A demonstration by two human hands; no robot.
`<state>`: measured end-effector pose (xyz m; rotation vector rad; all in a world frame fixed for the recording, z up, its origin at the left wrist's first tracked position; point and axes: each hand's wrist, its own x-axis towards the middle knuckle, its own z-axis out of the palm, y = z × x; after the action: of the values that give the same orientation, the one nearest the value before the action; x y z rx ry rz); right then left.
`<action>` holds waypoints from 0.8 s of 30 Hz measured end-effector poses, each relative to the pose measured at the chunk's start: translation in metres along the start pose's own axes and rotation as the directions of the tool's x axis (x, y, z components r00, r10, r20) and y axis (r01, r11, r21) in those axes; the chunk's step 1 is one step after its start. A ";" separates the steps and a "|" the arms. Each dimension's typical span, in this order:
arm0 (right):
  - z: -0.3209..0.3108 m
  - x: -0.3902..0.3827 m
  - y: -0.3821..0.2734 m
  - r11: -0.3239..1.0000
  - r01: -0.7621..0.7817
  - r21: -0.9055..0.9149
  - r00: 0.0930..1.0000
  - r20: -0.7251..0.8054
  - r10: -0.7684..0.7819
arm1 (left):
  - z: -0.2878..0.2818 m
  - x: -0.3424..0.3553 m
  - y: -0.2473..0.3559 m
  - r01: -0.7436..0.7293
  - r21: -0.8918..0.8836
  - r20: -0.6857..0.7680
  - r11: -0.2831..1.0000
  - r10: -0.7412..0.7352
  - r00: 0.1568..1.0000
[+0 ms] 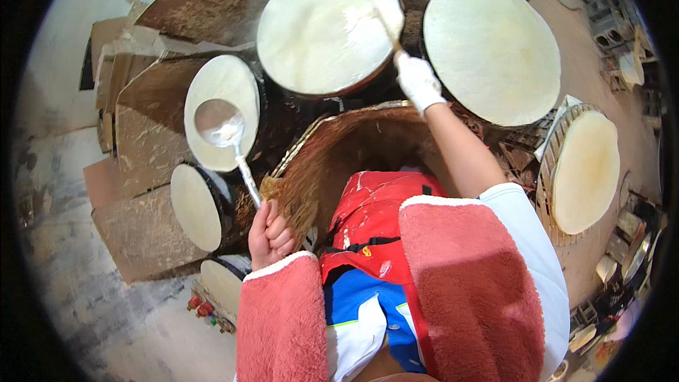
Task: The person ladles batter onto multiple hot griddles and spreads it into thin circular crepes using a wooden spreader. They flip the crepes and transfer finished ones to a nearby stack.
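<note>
My left hand (271,236), bare, is closed round the light handle of a ladle (241,167). The ladle's brownish bowl, with white stuff along its near edge, hangs in front of a small pale round sheet (237,81). My right hand (418,82), in a white glove, reaches far forward, closed on a thin wooden stick (380,20). The stick, smeared by motion, crosses a large round white sheet (304,35), whose right part looks wet and shiny. Right of my gloved hand is another large pale round sheet (491,53).
More pale round sheets stand at the right (585,172) and left (194,207), some on dark round bases. A curved brown panel (382,124) rises before my red apron (378,212). Brown boards (145,230) lie at the left; clutter (629,240) lines the far right.
</note>
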<state>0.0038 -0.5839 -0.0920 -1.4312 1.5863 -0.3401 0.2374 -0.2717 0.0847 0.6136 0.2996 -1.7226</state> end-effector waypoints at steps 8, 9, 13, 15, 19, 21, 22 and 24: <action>0.007 -0.085 0.042 0.991 -0.118 0.069 0.984 -0.125 0.126 | -0.016 0.042 0.051 0.083 0.258 0.061 0.963 -0.102 0.993; 0.020 -0.087 0.035 0.998 -0.015 -0.059 0.994 -0.109 0.009 | -0.015 0.058 0.053 0.169 0.202 0.039 0.965 -0.180 0.983; 0.040 -0.080 -0.002 0.990 0.089 -0.110 0.989 -0.108 -0.101 | 0.001 0.136 0.059 0.504 -0.021 0.004 0.864 -0.504 0.864; 0.028 -0.070 -0.012 0.943 0.262 -0.204 0.949 -0.126 -0.291 | 0.013 0.164 0.063 0.518 0.079 -0.063 0.852 -0.515 0.855; 0.019 -0.054 -0.017 0.995 -0.092 -0.041 0.928 -0.366 0.070 | 0.037 0.196 0.077 0.425 0.278 -0.060 0.862 -0.426 0.903; 0.034 -0.054 -0.022 0.995 -0.060 -0.080 0.976 -0.213 0.041 | 0.045 0.207 0.080 0.352 0.400 -0.123 0.846 -0.331 0.936; 0.045 -0.057 -0.026 0.998 -0.010 -0.065 0.974 -0.227 -0.005 | 0.048 0.212 0.080 0.334 0.435 -0.157 0.836 -0.295 0.943; 0.057 -0.065 -0.032 0.997 0.041 -0.068 0.986 -0.160 -0.051 | 0.049 0.222 0.082 0.290 0.486 -0.208 0.825 -0.213 0.955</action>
<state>0.0598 -0.5145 -0.0690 -1.5237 1.7092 -0.4453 0.2733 -0.4997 0.0140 1.1369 0.0119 -2.0344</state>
